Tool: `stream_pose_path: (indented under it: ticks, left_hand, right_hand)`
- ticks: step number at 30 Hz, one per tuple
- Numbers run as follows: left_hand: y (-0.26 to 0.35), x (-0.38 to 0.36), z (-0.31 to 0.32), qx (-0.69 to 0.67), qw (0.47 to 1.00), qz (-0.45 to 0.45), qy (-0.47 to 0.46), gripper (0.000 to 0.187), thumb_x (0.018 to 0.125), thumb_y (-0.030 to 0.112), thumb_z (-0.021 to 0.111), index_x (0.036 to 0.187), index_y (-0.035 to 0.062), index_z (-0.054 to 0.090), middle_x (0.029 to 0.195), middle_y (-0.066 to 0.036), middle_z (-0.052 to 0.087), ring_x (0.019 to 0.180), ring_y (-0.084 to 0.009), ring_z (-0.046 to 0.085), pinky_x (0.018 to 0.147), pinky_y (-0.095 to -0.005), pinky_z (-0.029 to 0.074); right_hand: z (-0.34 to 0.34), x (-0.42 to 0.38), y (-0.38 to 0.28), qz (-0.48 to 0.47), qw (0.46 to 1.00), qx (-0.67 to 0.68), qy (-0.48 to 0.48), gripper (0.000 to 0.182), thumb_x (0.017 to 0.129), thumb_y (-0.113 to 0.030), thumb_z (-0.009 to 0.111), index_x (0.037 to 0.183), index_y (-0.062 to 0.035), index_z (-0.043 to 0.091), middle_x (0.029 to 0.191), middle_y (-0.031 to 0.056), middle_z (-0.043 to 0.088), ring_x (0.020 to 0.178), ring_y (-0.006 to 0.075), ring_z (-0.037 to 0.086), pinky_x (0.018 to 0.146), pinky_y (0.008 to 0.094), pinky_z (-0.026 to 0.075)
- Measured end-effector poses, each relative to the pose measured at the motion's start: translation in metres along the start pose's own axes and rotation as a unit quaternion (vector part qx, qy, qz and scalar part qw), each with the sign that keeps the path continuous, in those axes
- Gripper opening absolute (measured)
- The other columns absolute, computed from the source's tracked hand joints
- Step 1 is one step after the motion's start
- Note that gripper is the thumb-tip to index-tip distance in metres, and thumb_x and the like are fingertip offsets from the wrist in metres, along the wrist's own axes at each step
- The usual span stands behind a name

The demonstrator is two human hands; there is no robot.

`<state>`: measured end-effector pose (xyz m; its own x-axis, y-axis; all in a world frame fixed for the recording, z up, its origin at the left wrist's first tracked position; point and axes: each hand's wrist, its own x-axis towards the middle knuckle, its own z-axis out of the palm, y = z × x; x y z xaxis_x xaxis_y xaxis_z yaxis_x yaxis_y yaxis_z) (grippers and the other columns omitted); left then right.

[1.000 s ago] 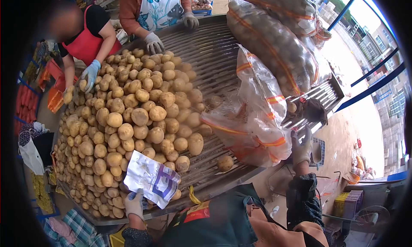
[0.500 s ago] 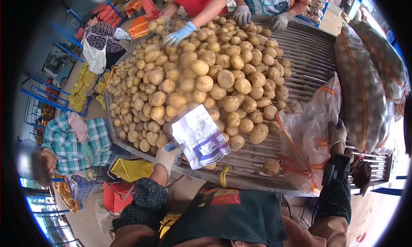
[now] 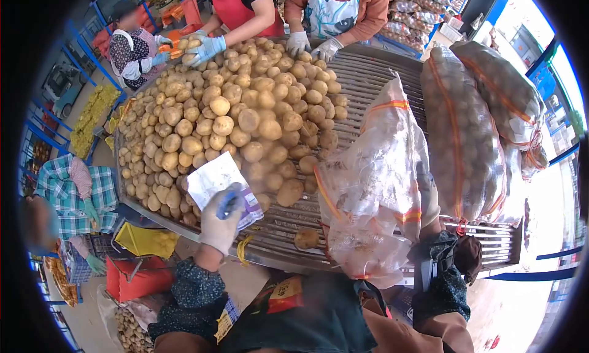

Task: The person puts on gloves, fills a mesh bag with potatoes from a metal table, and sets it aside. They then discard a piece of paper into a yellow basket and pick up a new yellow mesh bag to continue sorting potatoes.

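One clear sack [image 3: 389, 159], centre-right, looks light, limp and slippery, best gathered by its edge; right hand [image 3: 431, 207] alongside, grip hidden; left hand [image 3: 221, 223] pinching a packet [image 3: 210, 176].

Daylight burns white far right of the potato heap [image 3: 178, 129], glare streaks the plastic bag [image 3: 383, 162] beside it, haze softens the heap's right side, and fisheye distortion bends its surroundings toward blackness.
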<state>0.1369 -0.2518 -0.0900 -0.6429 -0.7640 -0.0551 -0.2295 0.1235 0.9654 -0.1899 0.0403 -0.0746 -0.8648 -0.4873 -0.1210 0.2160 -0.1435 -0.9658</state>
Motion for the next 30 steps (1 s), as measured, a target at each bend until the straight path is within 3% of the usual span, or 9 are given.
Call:
stream_pose_path:
  ticks: [5,7,9,12,16,20,22,25,30]
  left_hand:
    - [0.032,0.008,0.100,-0.292,0.929,-0.082,-0.212,0.037,0.094,0.007,0.066,0.129,-0.0005,0.060,0.122,-0.008,0.067,0.108,-0.0183,0.064,0.097,-0.0311,0.050]
    - [0.020,0.025,0.131,-0.431,0.808,-0.253,-0.312,0.036,0.095,0.011,0.067,0.129,0.0033,0.062,0.112,-0.005,0.069,0.094,-0.0136,0.066,0.088,-0.0293,0.056]
    - [0.014,0.023,0.141,-0.452,0.790,-0.253,-0.328,0.035,0.096,0.013,0.067,0.128,0.0021,0.061,0.116,-0.006,0.067,0.100,-0.0150,0.065,0.090,-0.0302,0.055]
    - [0.015,0.025,0.150,-0.474,0.765,-0.254,-0.355,0.035,0.095,0.012,0.068,0.127,0.0011,0.061,0.117,-0.007,0.067,0.103,-0.0157,0.065,0.088,-0.0295,0.056]
    - [-0.017,0.037,0.140,-0.416,0.836,-0.139,-0.328,0.040,0.087,0.006,0.073,0.125,-0.0010,0.059,0.112,-0.009,0.067,0.098,-0.0165,0.067,0.087,-0.0299,0.056]
    - [0.002,0.039,0.104,-0.359,0.817,-0.225,-0.391,0.053,0.080,0.000,0.077,0.129,-0.0038,0.058,0.118,-0.013,0.067,0.100,-0.0190,0.067,0.087,-0.0301,0.054]
    - [0.009,0.035,0.079,-0.196,0.886,-0.205,-0.367,0.053,0.076,0.001,0.080,0.125,-0.0041,0.061,0.113,-0.012,0.069,0.098,-0.0173,0.066,0.086,-0.0307,0.053]
    - [-0.014,0.048,0.042,0.069,0.913,-0.115,-0.386,0.046,0.073,0.003,0.082,0.116,-0.0024,0.066,0.105,-0.009,0.071,0.094,-0.0152,0.066,0.085,-0.0304,0.052]
    - [0.002,0.037,-0.040,0.168,0.930,-0.117,-0.307,0.041,0.072,0.006,0.082,0.111,0.0028,0.070,0.101,-0.008,0.073,0.094,-0.0156,0.066,0.085,-0.0302,0.052]
  right_hand:
    - [0.005,0.006,0.017,0.171,0.944,0.275,-0.057,0.048,0.102,-0.031,0.049,0.137,0.0016,0.052,0.120,0.0151,0.065,0.104,0.0274,0.064,0.088,0.0384,0.053]
    - [0.013,0.005,0.012,0.239,0.921,0.299,-0.077,0.050,0.103,-0.035,0.049,0.137,0.0017,0.052,0.121,0.0147,0.064,0.104,0.0246,0.064,0.086,0.0361,0.054]
    - [0.025,0.009,0.016,0.096,0.993,0.024,-0.059,0.044,0.101,-0.036,0.059,0.126,0.0007,0.061,0.106,0.0065,0.067,0.094,0.0137,0.061,0.080,0.0297,0.051]
    - [0.018,0.010,0.036,-0.099,0.950,-0.297,0.015,0.034,0.099,-0.033,0.064,0.108,-0.0004,0.070,0.085,-0.0045,0.063,0.077,0.0043,0.053,0.068,0.0245,0.046]
    - [0.012,0.003,-0.003,0.031,0.961,-0.257,0.100,0.028,0.099,-0.028,0.066,0.107,-0.0018,0.071,0.091,-0.0024,0.068,0.083,0.0045,0.055,0.074,0.0226,0.046]
    - [-0.009,0.007,-0.038,-0.087,0.930,-0.352,0.060,0.028,0.099,-0.026,0.067,0.108,0.0003,0.070,0.091,-0.0003,0.068,0.084,0.0064,0.056,0.077,0.0241,0.048]
    - [-0.020,0.021,-0.057,-0.149,0.932,-0.320,0.080,0.023,0.098,-0.024,0.067,0.103,-0.0014,0.071,0.083,-0.0032,0.064,0.076,0.0065,0.054,0.069,0.0253,0.045]
    - [-0.064,0.058,-0.083,-0.139,0.923,-0.317,0.169,0.031,0.099,-0.029,0.065,0.108,0.0006,0.070,0.091,0.0007,0.068,0.082,0.0082,0.056,0.077,0.0258,0.046]
    - [-0.173,0.102,-0.082,-0.131,0.851,-0.443,0.250,0.048,0.098,-0.039,0.064,0.117,0.0042,0.068,0.102,0.0069,0.070,0.091,0.0159,0.060,0.084,0.0307,0.047]
